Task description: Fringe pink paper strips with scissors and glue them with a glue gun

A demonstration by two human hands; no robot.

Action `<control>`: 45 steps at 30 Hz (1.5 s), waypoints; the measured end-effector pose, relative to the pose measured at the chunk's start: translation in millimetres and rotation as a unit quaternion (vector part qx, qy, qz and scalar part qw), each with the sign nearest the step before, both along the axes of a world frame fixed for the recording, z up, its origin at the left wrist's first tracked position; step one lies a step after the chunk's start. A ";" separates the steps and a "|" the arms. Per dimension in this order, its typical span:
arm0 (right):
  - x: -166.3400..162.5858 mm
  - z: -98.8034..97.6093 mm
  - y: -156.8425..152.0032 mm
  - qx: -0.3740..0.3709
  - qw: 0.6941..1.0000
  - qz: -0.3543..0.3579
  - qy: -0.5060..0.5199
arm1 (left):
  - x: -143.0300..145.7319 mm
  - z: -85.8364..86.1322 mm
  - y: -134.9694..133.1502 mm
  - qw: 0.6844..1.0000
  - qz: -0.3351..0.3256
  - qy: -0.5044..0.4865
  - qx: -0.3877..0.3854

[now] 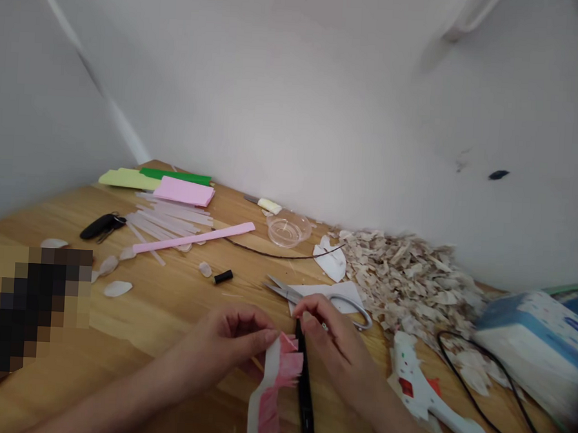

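Observation:
My left hand [241,330] pinches the upper end of a fringed paper strip [272,371], pink along its cut edge and white along the other side. The strip hangs down past the bottom of the view. Close by on its right is my right hand [334,335], thumb and fingers closed together. Whatever is between those fingertips is too small or hidden to make out. A long black stick [305,385] runs from just under the right fingertips to the bottom edge; whether the fingers touch it I cannot tell. Behind the right hand, grey-handled scissors [285,290] lie on white paper [350,291].
A white glue gun [420,388] with a black cord lies at right, before a heap of dried petals [407,274] and a tissue pack [534,346]. Farther back are a clear dish [288,229], a pink strip [195,239], glue sticks [173,217], folded paper [184,191] and keys [102,226].

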State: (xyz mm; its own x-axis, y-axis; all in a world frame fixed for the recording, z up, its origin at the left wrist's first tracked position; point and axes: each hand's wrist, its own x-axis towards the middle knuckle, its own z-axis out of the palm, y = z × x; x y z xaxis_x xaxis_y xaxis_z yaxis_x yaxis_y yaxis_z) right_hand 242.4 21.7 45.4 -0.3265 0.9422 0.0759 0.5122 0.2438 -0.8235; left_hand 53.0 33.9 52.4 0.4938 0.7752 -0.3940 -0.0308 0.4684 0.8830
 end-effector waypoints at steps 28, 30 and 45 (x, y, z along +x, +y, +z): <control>-11.9 -4.9 1.1 0.120 0.992 0.018 0.033 | -2.5 2.4 -2.2 1.000 -0.011 0.001 0.007; -12.0 -5.1 1.5 0.127 0.991 0.017 0.038 | -2.5 1.3 -1.9 1.000 -0.011 -0.001 0.009; -10.3 -3.1 0.8 0.113 0.992 0.036 0.049 | -3.0 1.3 -2.6 1.000 -0.016 -0.004 0.010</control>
